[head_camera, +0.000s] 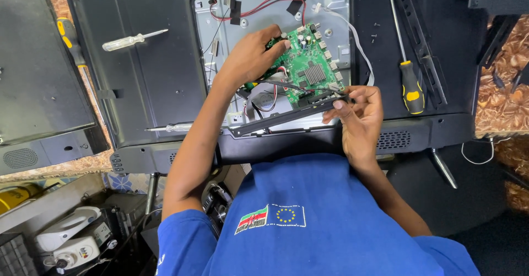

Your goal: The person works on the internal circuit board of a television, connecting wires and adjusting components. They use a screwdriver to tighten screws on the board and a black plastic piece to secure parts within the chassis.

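Note:
A flat-screen television lies face down with its back panel (pixel 160 61) opened. A green circuit board (pixel 308 69) sits on the bare metal chassis (pixel 336 0) inside. My left hand (pixel 250 55) rests on the board's left edge, fingertips touching it. My right hand (pixel 358 111) pinches the right end of a long black plastic strip (pixel 275 119) that slants across the lower edge of the opening. Red, black and white wires (pixel 264 6) run over the chassis above the board.
A clear-handled screwdriver (pixel 132 40) lies on the back panel at the left, another (pixel 171 128) near the lower edge. A black-and-yellow screwdriver (pixel 410 86) lies at the right beside a black bracket (pixel 421 39). A second dark panel (pixel 38 66) sits far left.

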